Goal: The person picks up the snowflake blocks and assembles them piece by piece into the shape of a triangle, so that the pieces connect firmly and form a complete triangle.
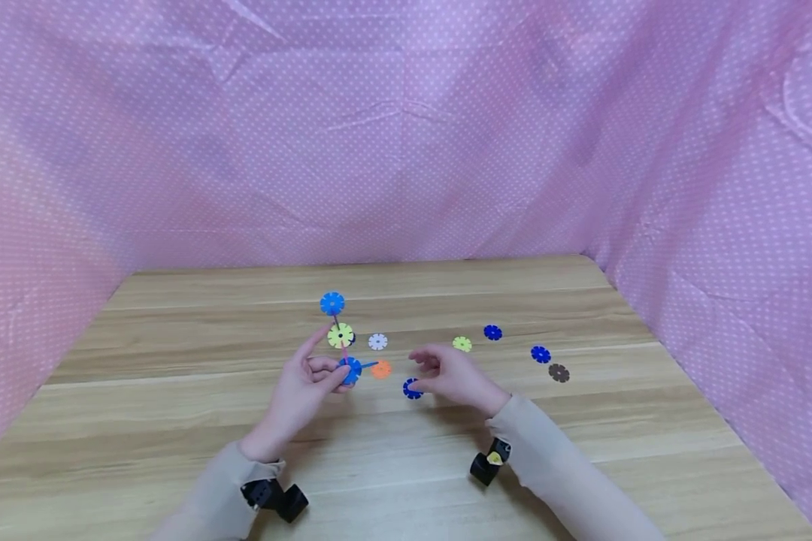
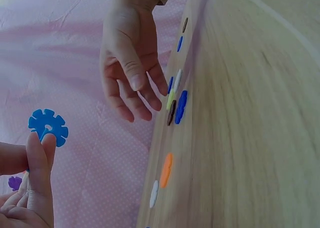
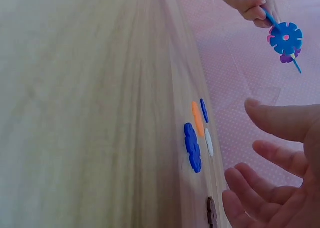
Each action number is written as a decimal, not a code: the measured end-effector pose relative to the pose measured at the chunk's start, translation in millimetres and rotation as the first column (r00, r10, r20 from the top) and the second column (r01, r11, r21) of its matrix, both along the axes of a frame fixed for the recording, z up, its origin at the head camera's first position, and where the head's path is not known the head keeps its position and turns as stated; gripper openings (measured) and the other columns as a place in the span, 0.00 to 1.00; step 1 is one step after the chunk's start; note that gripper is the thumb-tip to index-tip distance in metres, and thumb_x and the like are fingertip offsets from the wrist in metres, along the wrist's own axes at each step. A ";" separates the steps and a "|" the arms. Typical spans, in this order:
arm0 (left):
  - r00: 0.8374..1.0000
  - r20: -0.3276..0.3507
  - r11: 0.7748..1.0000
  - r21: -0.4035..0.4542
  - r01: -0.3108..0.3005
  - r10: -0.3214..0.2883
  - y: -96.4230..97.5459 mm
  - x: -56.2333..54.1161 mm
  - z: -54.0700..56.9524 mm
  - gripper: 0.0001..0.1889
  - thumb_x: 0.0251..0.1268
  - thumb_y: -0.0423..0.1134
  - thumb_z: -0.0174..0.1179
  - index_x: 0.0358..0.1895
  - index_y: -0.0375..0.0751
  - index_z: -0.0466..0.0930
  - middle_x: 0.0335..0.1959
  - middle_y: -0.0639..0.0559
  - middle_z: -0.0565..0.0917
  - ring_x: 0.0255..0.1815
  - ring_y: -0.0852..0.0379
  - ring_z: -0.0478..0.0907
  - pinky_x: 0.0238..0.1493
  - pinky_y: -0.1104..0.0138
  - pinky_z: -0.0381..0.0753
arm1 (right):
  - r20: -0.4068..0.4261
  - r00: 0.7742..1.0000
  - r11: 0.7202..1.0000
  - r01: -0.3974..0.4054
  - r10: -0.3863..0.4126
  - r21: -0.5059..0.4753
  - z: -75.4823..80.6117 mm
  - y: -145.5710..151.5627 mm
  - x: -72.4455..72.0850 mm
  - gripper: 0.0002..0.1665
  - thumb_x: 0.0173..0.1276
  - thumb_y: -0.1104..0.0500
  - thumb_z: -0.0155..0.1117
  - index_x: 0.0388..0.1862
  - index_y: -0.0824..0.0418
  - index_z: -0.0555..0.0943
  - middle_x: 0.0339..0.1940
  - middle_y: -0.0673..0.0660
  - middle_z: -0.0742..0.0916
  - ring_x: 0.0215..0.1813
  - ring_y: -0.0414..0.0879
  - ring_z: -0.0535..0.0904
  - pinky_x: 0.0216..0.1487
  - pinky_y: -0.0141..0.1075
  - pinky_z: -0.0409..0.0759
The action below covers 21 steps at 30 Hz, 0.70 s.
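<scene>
My left hand (image 1: 296, 391) pinches a chain of slotted snowflake discs, held up over the wooden table. At the pinch is a light blue disc (image 1: 352, 373) with another blue disc edge-on beside it. Beyond them come a pink disc seen edge-on, a yellow-green disc (image 1: 340, 331) and a light blue disc (image 1: 332, 303) at the far end. In the right wrist view a purple disc (image 3: 286, 59) shows behind a blue one. My right hand (image 1: 456, 374) hovers with nothing in its parted fingers, its thumb overlapping a dark blue disc (image 1: 413, 388) that lies on the table.
An orange disc (image 1: 381, 369) and a white disc (image 1: 377, 342) lie near the chain. To the right are a yellow-green disc (image 1: 462, 344), two dark blue discs (image 1: 540, 354) and a brown disc (image 1: 559, 373). A pink dotted curtain (image 1: 406, 150) surrounds the table (image 1: 176, 361).
</scene>
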<state>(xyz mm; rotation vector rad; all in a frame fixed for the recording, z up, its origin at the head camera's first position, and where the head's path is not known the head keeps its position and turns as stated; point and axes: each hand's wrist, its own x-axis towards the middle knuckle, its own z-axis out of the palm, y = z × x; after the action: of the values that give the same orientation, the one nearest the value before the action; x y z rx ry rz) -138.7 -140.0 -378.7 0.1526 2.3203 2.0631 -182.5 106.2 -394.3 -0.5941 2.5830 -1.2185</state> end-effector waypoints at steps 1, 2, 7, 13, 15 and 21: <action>1.000 0.002 1.000 -0.010 -0.007 0.008 -1.6 -0.3 0.6 0.38 0.62 0.23 0.57 0.74 0.42 0.51 0.32 0.40 0.84 0.28 0.60 0.83 0.36 0.66 0.85 | -0.003 1.000 1.000 -0.003 0.003 0.017 -0.6 -1.4 -1.7 0.27 0.57 0.60 0.72 0.56 0.64 0.77 0.53 0.59 0.83 0.53 0.51 0.79 0.55 0.44 0.78; 1.000 0.007 1.000 -0.016 -0.013 0.013 -2.8 -0.6 1.0 0.38 0.62 0.24 0.57 0.74 0.42 0.51 0.31 0.40 0.84 0.28 0.61 0.83 0.36 0.66 0.85 | -0.005 1.000 0.999 -0.005 0.005 0.032 -0.6 -2.7 -3.1 0.27 0.56 0.60 0.72 0.56 0.63 0.77 0.53 0.58 0.83 0.53 0.51 0.79 0.55 0.45 0.78; 0.999 0.025 0.999 -0.023 -0.038 0.038 -7.2 -1.3 2.9 0.38 0.62 0.22 0.56 0.74 0.44 0.51 0.31 0.42 0.83 0.29 0.60 0.84 0.36 0.66 0.85 | -0.043 0.998 0.991 -0.049 0.055 0.125 -1.7 -8.9 -10.6 0.26 0.53 0.60 0.75 0.51 0.63 0.79 0.49 0.58 0.84 0.51 0.51 0.79 0.54 0.46 0.77; 0.998 0.036 0.998 -0.033 -0.046 0.047 -12.1 -1.0 2.2 0.39 0.62 0.22 0.56 0.74 0.42 0.50 0.31 0.43 0.84 0.30 0.61 0.84 0.36 0.68 0.85 | -0.044 0.996 0.972 -0.068 0.080 0.223 -0.8 -14.8 -14.0 0.26 0.49 0.61 0.76 0.49 0.62 0.80 0.45 0.57 0.85 0.49 0.50 0.80 0.54 0.45 0.77; 0.998 0.036 0.998 -0.036 -0.047 0.049 -13.8 -1.2 1.5 0.39 0.62 0.23 0.56 0.74 0.43 0.50 0.31 0.43 0.84 0.29 0.61 0.84 0.36 0.68 0.85 | -0.039 0.996 0.968 -0.069 0.080 0.240 -1.0 -16.1 -15.0 0.25 0.49 0.62 0.76 0.48 0.61 0.80 0.45 0.56 0.85 0.48 0.49 0.79 0.53 0.44 0.77; 0.999 0.013 0.999 -0.042 -0.032 0.032 -18.5 -1.7 -1.7 0.38 0.62 0.23 0.56 0.74 0.41 0.49 0.30 0.47 0.84 0.29 0.62 0.83 0.36 0.69 0.85 | -0.016 0.997 0.961 -0.065 0.072 0.269 -3.5 -18.6 -17.2 0.21 0.49 0.63 0.76 0.45 0.60 0.82 0.40 0.52 0.84 0.42 0.45 0.78 0.49 0.40 0.78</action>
<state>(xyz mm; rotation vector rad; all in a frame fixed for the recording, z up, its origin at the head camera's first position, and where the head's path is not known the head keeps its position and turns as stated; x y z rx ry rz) -140.5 -158.5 -380.4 0.1007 2.3716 2.0215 -199.7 87.6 -397.7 -0.6378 2.6615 -0.8232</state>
